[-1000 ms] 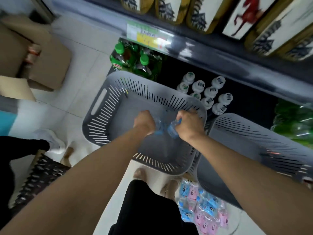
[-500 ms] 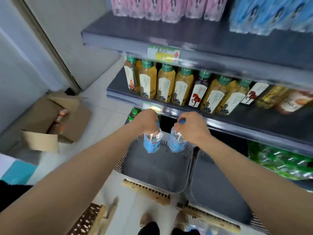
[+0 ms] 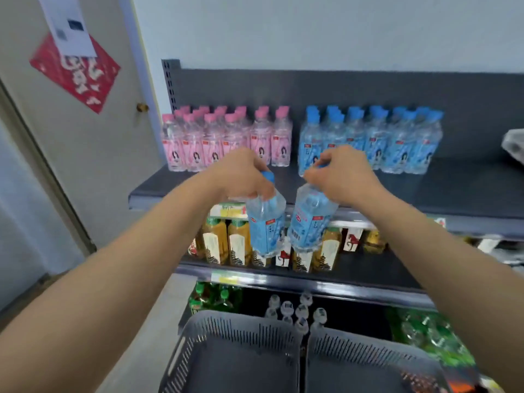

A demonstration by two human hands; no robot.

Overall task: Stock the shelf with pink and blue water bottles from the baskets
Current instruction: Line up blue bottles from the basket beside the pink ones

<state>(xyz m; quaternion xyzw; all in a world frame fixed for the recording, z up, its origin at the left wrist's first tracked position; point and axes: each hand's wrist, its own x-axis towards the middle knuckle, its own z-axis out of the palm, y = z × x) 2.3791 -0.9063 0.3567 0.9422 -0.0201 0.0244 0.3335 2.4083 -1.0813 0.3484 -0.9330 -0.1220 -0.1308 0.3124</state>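
1. Both hands are rising from basket level toward the top shelf [image 3: 425, 191].
2. Grip of left hand [image 3: 243, 177] is clamping the left blue bottle [image 3: 266, 222] by its neck; grip of right hand [image 3: 343, 177] is clamping the right blue bottle [image 3: 310, 219]; both are hanging before the shelf edge.
3. pink row [image 3: 224, 140] and blue row [image 3: 371, 140] are already standing there; left basket [image 3: 235, 321] and right basket [image 3: 368, 344] are showing mostly bare floors; I'm judging this pair nearly the last.
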